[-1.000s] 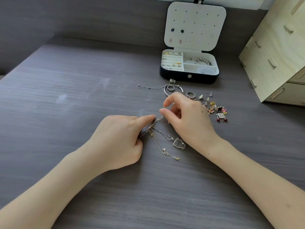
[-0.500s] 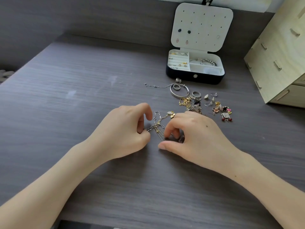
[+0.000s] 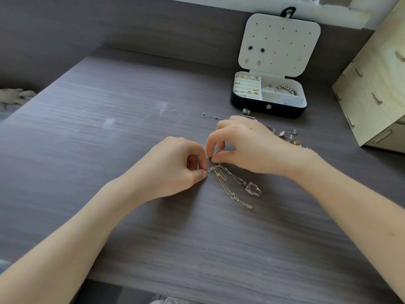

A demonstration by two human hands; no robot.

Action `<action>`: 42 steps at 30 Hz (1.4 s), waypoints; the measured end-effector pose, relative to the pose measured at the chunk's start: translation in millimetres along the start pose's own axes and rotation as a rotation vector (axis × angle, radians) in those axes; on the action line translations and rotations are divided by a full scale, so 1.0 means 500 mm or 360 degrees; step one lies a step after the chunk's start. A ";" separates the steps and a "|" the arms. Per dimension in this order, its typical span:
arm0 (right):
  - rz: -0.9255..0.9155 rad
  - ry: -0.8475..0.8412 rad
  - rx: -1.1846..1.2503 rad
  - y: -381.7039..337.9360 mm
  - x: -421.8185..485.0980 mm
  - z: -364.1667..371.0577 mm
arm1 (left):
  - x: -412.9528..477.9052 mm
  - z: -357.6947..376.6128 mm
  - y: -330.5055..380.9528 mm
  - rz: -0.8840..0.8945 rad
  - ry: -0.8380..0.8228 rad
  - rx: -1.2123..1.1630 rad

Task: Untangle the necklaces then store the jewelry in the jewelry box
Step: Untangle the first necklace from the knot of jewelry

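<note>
A knot of thin gold and silver necklace chains [image 3: 221,172] lies mid-table. From it trail a clear crystal pendant [image 3: 253,189] and a gold chain ending in a small disc [image 3: 249,206]. My left hand [image 3: 175,170] pinches the left end of the tangle between thumb and forefinger. My right hand [image 3: 247,145] pinches its upper end just beside the left fingers. The black jewelry box [image 3: 268,107] stands open at the back, with earrings in its white lid and a beaded bracelet [image 3: 282,88] inside.
Loose rings, charms and earrings [image 3: 289,137] lie behind my right hand, partly hidden by it. A thin silver chain [image 3: 211,116] lies in front of the box. A pale wooden drawer unit [image 3: 377,84] stands at the right edge.
My right hand has lifted off the pendant end and moved up to the top of the tangle, uncovering the crystal pendant and gold chain. The left hand keeps its pinch.
</note>
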State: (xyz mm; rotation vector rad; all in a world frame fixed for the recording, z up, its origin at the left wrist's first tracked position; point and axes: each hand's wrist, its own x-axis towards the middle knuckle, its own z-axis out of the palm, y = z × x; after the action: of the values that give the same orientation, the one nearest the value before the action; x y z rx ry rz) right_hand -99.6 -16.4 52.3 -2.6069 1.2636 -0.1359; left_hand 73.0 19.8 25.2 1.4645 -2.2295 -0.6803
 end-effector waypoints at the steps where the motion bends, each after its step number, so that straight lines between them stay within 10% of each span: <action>1: -0.0036 -0.0081 -0.0022 0.001 0.008 -0.003 | 0.000 -0.001 -0.001 -0.0006 -0.0013 -0.0011; 26: -0.0077 0.0084 0.0862 0.001 -0.044 -0.011 | -0.005 0.007 0.004 0.0085 0.0010 0.0198; 42: 0.0008 0.0206 0.0648 0.018 0.001 0.015 | 0.008 0.002 0.003 -0.0105 0.0169 -0.0467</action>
State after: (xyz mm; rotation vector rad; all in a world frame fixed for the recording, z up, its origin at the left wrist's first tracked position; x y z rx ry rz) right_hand -104.7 -21.2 42.7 -2.2732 1.1400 -0.5118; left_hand 69.9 16.8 25.6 1.3957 -1.9149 -0.8873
